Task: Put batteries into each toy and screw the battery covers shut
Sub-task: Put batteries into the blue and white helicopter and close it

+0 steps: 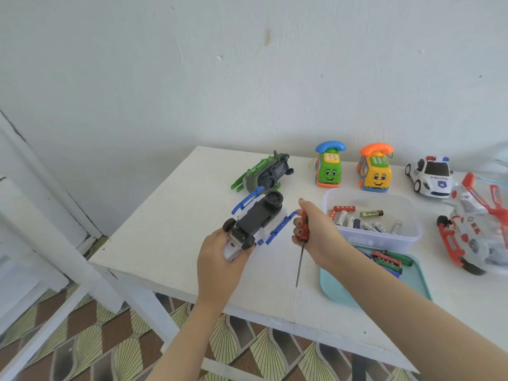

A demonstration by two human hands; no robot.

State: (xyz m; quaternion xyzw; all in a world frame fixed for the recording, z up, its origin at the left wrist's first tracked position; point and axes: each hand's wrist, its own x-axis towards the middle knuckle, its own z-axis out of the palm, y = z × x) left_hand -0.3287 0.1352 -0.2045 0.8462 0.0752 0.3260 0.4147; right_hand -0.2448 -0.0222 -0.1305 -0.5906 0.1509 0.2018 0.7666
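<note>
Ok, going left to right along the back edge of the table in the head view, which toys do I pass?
First the green toy, turned underside up → green phone car with a blue handset → yellow phone car with an orange handset → white police car.

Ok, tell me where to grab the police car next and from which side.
Grip the police car across its doors, coming down from above. It stands upright on its wheels, and its sides look like the narrowest span. The red helicopter sits close by its nose, so a low approach would probably be awkward.
</note>
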